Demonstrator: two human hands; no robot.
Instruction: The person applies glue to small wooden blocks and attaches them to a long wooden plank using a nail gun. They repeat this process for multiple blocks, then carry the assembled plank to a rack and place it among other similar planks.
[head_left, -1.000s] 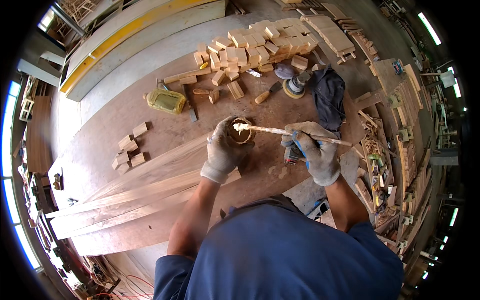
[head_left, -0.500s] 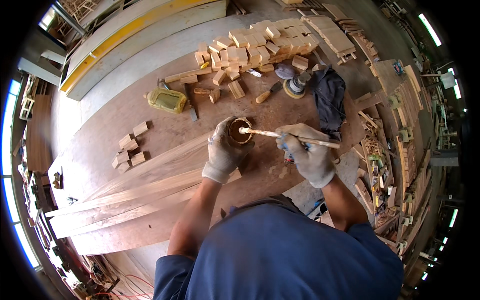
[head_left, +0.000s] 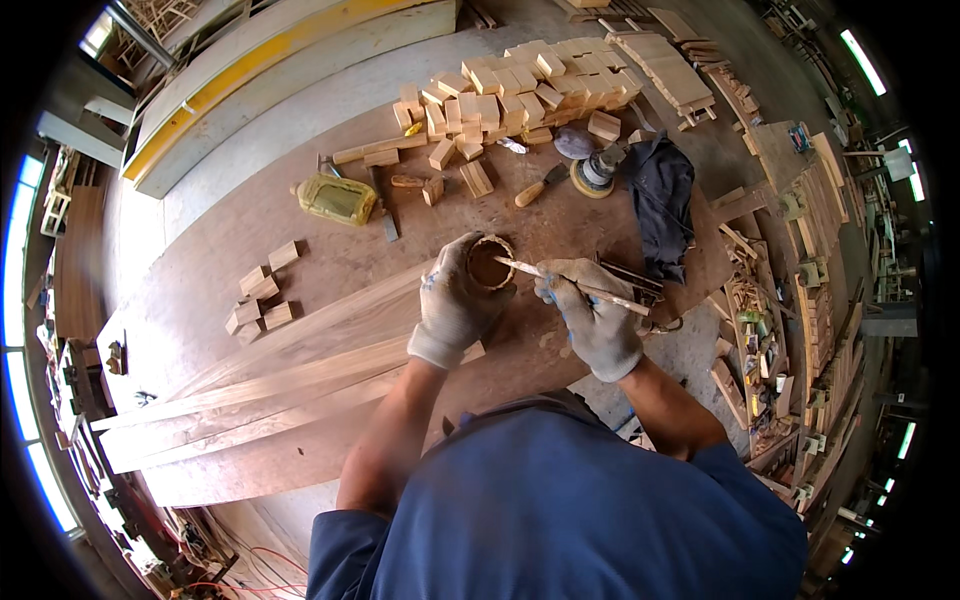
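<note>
While the gloved left hand gripped a small round pot around its side, the gloved right hand pinched a thin stick between thumb and fingers. Both hands closed on their things. Pot was held above the brown bench, mouth showing; the stick slanted in from its right, tip at the opening. Couldn't tell whether the tip touched the inside.

Left of the pot, a loose group of small wood blocks; left and nearer the person, long boards lay side by side. Beyond the pot and to its left, a bottle of yellowish liquid lay on its side, a hammer just beside it. Well beyond the pot, a big heap of wood blocks. Beyond and to its right, a round sander, then a dark cloth. Between sander and pot, a wooden-handled tool lay flat.
</note>
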